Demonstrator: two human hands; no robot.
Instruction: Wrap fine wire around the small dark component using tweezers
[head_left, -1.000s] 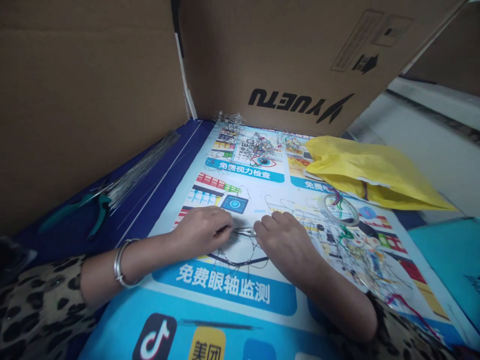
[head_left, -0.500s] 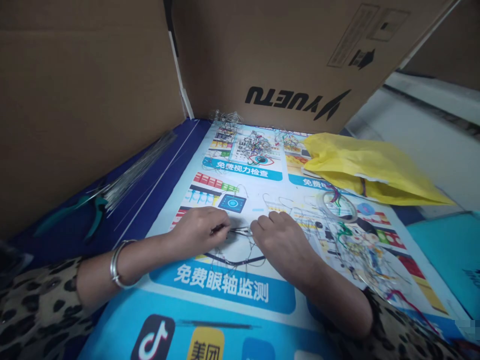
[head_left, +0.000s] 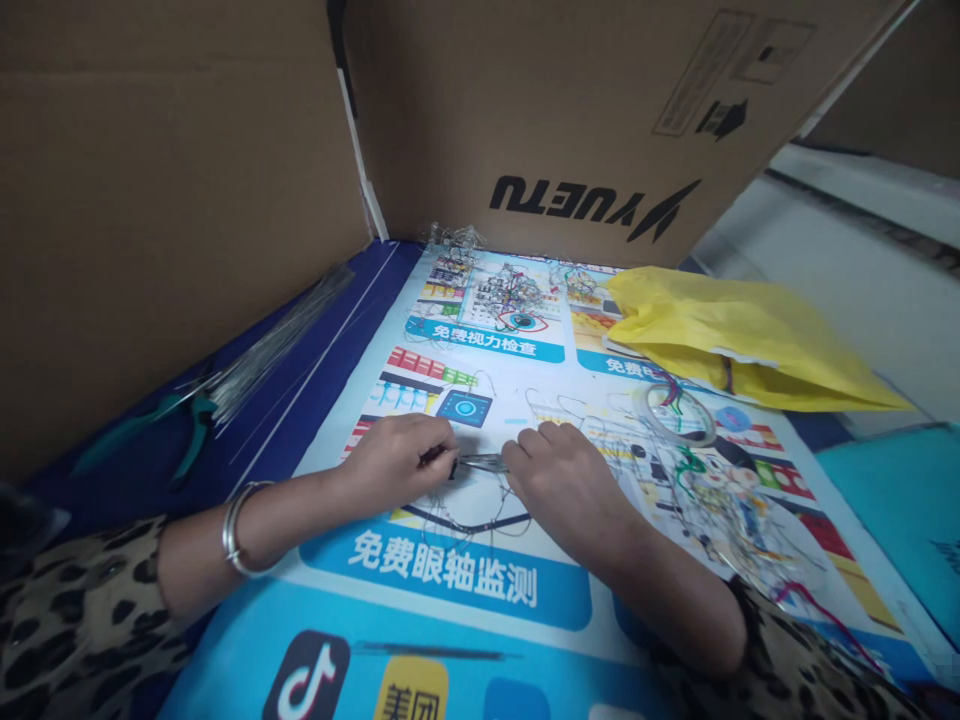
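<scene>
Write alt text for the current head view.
A person's left hand and right hand grip thin wires stretched between them, above a printed sheet scattered with tangled wire. A teal-handled tool and a bundle of straight wires lie at left, a yellow bag at right, cardboard behind.

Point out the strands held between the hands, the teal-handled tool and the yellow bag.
Held strands (head_left: 482,461): head view, on their exposed middle.
Teal-handled tool (head_left: 199,433): head view, on its rightmost handle.
Yellow bag (head_left: 742,325): head view, on its upper face.
</scene>
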